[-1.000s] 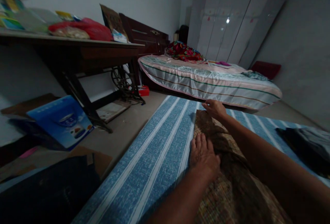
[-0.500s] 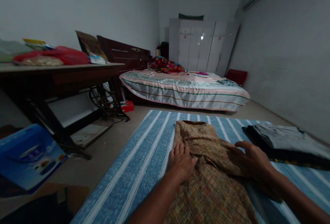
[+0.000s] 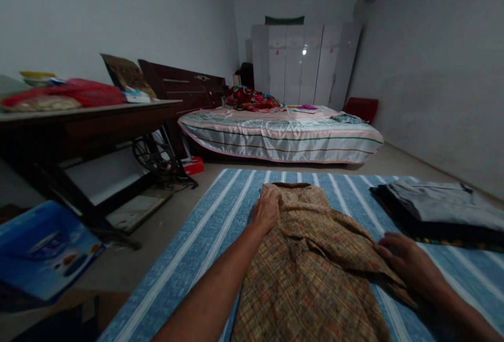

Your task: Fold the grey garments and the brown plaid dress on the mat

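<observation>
A brown checked shirt [image 3: 311, 258] lies spread on a blue-and-white striped sheet [image 3: 220, 226] in front of me. My left hand [image 3: 266, 210] rests on the shirt's upper left part near the collar, its fingers curled over the cloth. My right hand [image 3: 405, 263] lies on the shirt's right edge, where a sleeve or flap is folded across, fingers closed on the fabric.
A stack of folded dark and grey clothes [image 3: 437, 211] sits on the sheet at the right. Beyond lie a bed [image 3: 283, 135] with a red bundle, white wardrobes [image 3: 299, 64], and a red cushion. A dark table [image 3: 90, 121] and a blue box [image 3: 43, 247] stand at left.
My left hand has slid up the shirt from its middle towards the collar. My right hand has moved from the shirt's top down to its right edge. The view has swung rightward.
</observation>
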A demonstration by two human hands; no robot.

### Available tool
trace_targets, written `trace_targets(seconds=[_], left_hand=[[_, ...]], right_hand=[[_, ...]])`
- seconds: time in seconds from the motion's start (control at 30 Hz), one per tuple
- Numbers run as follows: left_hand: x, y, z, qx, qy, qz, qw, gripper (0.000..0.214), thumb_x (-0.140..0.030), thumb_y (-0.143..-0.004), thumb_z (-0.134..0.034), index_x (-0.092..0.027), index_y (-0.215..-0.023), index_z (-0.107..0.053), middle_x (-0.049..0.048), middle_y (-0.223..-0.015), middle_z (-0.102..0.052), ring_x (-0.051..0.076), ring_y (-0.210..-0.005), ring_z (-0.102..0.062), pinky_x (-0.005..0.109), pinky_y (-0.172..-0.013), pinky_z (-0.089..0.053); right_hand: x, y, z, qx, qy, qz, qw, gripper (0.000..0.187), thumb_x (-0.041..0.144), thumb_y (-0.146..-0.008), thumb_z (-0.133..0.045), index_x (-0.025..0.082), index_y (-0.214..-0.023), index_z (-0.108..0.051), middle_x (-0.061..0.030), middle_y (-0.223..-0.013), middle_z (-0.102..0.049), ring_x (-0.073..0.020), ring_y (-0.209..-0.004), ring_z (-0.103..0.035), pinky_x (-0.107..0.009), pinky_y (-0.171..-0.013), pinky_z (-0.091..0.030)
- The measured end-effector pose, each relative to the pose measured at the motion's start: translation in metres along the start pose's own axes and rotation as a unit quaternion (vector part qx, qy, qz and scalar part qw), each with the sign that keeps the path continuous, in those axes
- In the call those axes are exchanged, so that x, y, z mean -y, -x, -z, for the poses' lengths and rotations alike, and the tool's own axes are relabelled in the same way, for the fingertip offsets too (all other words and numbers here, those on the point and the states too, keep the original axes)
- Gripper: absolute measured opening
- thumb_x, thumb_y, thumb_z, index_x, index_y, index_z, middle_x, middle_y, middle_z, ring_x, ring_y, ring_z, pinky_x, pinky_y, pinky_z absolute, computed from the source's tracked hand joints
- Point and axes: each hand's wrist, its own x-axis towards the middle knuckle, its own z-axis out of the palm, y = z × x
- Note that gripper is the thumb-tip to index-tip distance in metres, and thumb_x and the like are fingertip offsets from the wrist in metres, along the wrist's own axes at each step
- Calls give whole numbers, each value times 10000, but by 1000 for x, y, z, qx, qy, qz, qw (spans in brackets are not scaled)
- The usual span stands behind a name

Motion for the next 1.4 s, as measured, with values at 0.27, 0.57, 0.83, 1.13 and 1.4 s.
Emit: trace_targets(seconds=[0.27, 0.57, 0.83, 1.13, 1.4], left_hand=[[15, -5, -24, -10, 8, 12, 1000, 376, -180, -951, -342, -159, -1303, -474, 123, -1425, -483, 203, -1343, -418, 350, -1117, -323], [12, 1, -33, 1, -18, 21, 1000, 422, -274, -986, -292, -174, -1382, -401, 116, -1499, -402, 214, -1399, -329, 447, -1150, -223], [14, -4, -39, 1, -33, 5, 999, 418, -332, -993, -275, -240, -1382, -399, 83, -1490, -414, 229, -1395, -321, 486, -1130, -228], [8, -4, -30, 11, -45, 7, 999, 436, -340, -992, -301, -212, -1401, -380, 110, -1495, -402, 266, -1387, -326, 533, -1102, -260], [6, -3, -27, 8, -51, 2, 999, 408, -345, -989, -311, -217, -1364, -411, 108, -1463, -440, 258, -1368, -352, 493, -1086, -279]], right_hand=[[44, 12, 32, 41, -188, -96, 977, 457, 648, -725, -532, 210, -711, -663, -22, -648, -618, -178, -604, -557, -269, -558, -446], [97, 33, 57, 273, -320, 0, 907, 433, 591, -778, -623, 182, -643, -582, 4, -621, -527, -116, -590, -459, -228, -546, -389], [90, 29, 46, 233, -206, -21, 950, 456, 565, -806, -593, 218, -1097, -646, -78, -1088, -660, -256, -998, -608, -343, -828, -487], [94, 33, 28, 277, -90, 93, 952, 528, 425, -744, -687, 239, -1232, -609, -90, -1507, -364, -306, -1358, -364, -440, -1100, -326], [101, 37, 19, 242, -84, 142, 956, 358, 161, -755, -549, 225, -1096, -642, -89, -1446, -438, -266, -1326, -419, -426, -1068, -369]])
